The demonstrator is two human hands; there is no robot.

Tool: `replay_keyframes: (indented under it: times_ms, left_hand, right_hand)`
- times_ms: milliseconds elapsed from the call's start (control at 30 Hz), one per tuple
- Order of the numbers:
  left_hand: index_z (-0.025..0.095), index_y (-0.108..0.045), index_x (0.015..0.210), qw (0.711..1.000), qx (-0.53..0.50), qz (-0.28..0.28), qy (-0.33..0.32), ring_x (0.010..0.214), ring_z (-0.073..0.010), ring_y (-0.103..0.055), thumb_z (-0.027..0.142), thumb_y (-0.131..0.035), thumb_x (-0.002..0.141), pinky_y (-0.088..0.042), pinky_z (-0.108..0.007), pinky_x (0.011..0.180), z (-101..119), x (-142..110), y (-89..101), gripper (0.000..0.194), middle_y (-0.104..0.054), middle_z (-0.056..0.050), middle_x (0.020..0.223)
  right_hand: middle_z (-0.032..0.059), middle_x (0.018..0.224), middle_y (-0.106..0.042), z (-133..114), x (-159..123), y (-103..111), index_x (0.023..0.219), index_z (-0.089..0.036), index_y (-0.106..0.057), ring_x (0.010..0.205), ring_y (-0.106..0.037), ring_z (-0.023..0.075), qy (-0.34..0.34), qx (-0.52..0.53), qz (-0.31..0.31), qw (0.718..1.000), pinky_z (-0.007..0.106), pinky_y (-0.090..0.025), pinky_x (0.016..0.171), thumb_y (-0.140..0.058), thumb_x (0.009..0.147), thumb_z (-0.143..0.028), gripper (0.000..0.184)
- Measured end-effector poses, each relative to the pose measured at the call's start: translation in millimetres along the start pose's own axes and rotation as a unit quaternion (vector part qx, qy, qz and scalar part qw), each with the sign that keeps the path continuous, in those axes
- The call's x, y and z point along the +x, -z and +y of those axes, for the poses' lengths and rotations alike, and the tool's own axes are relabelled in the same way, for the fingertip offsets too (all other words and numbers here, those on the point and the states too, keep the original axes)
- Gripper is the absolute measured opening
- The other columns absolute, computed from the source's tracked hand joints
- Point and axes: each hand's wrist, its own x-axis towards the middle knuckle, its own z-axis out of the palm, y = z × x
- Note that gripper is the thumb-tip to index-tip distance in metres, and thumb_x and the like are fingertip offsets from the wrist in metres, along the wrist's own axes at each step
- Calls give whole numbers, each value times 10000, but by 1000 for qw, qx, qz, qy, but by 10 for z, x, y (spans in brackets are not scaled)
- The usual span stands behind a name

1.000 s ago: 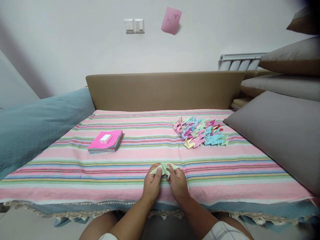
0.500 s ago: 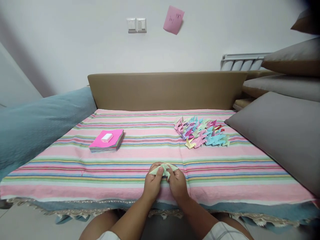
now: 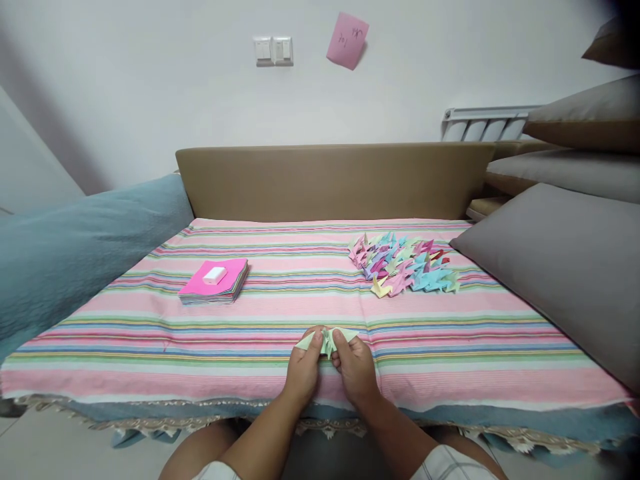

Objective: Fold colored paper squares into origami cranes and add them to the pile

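Head view shows me the left hand (image 3: 303,365) and right hand (image 3: 358,368), each grip pinching the pale green folded paper (image 3: 327,341) between them, its long axis sideways, neither hand nearer.

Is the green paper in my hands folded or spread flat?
Folded. The green paper shows creases at its middle and a pointed flap on either side.
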Motion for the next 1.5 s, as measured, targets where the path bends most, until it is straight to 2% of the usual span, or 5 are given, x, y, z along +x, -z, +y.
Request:
replay_keyframes:
  times_ms: [433,933,1167,1333,1500]
  left_hand:
    - [111,-636,900,981,-174,13,91,568,-154,-567,497,-656,699,-433,-269,534,155,-38,-183,435,-619,-25,627]
    - [95,-606,748,964,-209,-6,167,441,-121,-504,532,-612,730,-418,-259,469,167,-20,-168,438,-558,-22,519]
    - [90,-595,888,964,-239,12,114,548,-157,-591,428,-629,755,-476,-283,538,131,-3,-152,365,-624,-48,646]
    - [98,-602,908,967,-241,41,73,697,-188,-644,335,-683,728,-514,-297,635,125,11,-135,309,-673,-77,771]
    - [100,-607,947,954,-280,58,88,823,-207,-653,306,-591,810,-530,-332,740,72,51,-77,249,-688,-115,902]
  right_hand:
    - [-73,416,-420,-53,-25,-133,626,-160,-521,359,-328,48,-91,194,5,977,177,-204,351,-677,630,-538,409]
    - [-64,403,-432,-18,-37,-176,532,-168,-457,352,-330,39,-123,279,14,952,173,-216,354,-706,628,-500,426]
    - [-59,412,-459,-42,-7,-143,599,-152,-498,353,-364,39,-104,234,-7,967,153,-224,341,-706,640,-517,422]
    - [-72,467,-483,-19,77,-80,677,-167,-496,373,-405,40,-107,294,-21,950,132,-257,334,-720,649,-479,386]
    - [-58,484,-510,45,149,-26,698,-162,-515,377,-427,43,-137,339,-32,930,126,-293,325,-685,713,-442,328]
